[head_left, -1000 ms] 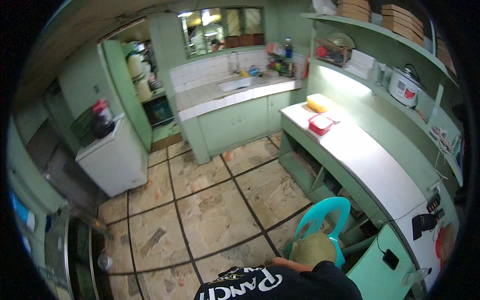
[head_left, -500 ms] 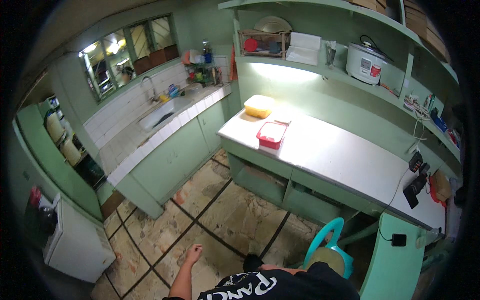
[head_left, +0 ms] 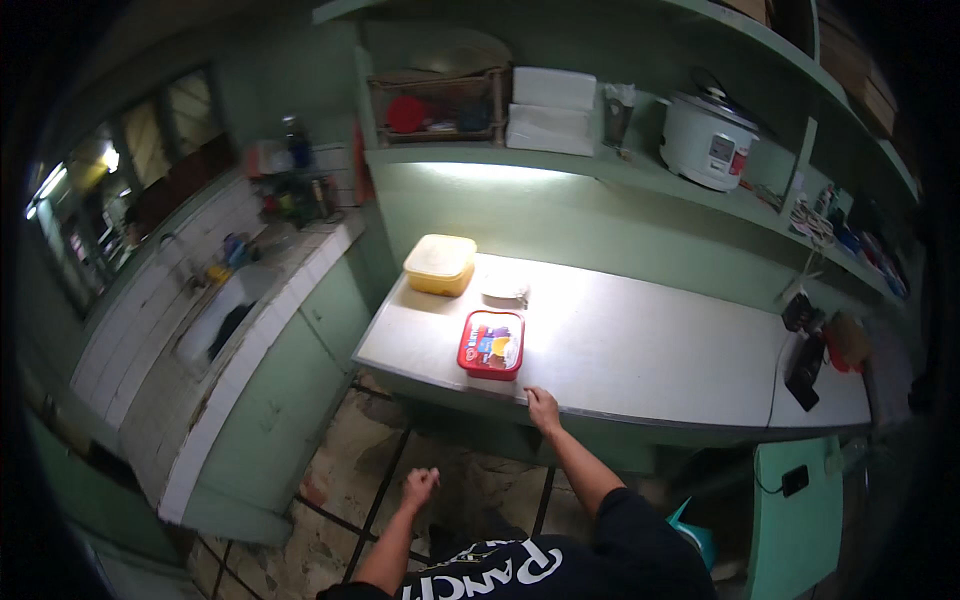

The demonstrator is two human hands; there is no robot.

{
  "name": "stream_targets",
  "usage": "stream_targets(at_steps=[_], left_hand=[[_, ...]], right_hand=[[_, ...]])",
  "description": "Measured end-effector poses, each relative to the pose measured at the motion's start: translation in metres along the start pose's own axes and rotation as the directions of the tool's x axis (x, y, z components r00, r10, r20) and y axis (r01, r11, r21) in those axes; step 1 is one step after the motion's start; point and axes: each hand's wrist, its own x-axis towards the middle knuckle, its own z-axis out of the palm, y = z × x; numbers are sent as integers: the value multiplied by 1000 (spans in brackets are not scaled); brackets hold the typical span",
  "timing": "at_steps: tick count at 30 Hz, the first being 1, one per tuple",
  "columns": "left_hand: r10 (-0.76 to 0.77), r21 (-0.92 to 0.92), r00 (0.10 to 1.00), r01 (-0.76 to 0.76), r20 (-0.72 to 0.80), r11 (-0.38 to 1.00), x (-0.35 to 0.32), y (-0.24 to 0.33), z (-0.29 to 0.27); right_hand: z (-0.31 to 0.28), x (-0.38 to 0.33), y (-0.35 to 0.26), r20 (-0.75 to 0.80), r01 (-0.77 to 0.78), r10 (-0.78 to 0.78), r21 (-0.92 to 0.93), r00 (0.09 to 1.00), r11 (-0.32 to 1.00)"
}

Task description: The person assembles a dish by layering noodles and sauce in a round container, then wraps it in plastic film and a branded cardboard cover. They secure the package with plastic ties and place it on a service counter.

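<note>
My right hand (head_left: pixel 542 410) is at the front edge of the white countertop (head_left: pixel 640 350), just to the right of a red rectangular tub (head_left: pixel 490 345) and apart from it. Its fingers are curled in, and nothing shows in them. Lower and to the left, my left hand (head_left: pixel 420 487) hangs over the floor with its fingers loosely closed, touching nothing. The red tub has a colourful printed lid. Behind it lies a small pale item (head_left: pixel 505 291) I cannot make out. A yellow tub with a pale lid (head_left: pixel 440 264) stands at the counter's left end.
On the shelf above are a rice cooker (head_left: pixel 708 140), a white box (head_left: pixel 552 108) and a wooden rack (head_left: pixel 438 106). A sink (head_left: pixel 215 318) is at the left. At the right, a phone (head_left: pixel 795 481) lies on a green table (head_left: pixel 790 530) beside a turquoise chair (head_left: pixel 693 535).
I have come nearer the counter, and the view has turned right. My right arm now reaches forward to the counter edge. My left hand stays low in front of me.
</note>
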Motion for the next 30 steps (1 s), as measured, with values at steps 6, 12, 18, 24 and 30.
stream_targets(at_steps=[6,12,18,24,30], left_hand=[[-45,-358,995,74,88,931,233,64,-10],[-118,-98,843,198,525,975,305,71,45],[100,-427,917,82,387,901,319,78,89],[-84,-497,894,320,439,807,325,87,96],[86,-551,639,578,764,602,309,132,64]], right_hand=[[21,68,-2,22,-306,311,-122,950,944],[38,67,-14,-3,-471,504,-359,864,805],[35,71,2,-82,-524,532,-354,842,774],[66,55,27,-175,-525,500,-157,848,836],[62,5,-13,-455,-428,375,-16,808,904]])
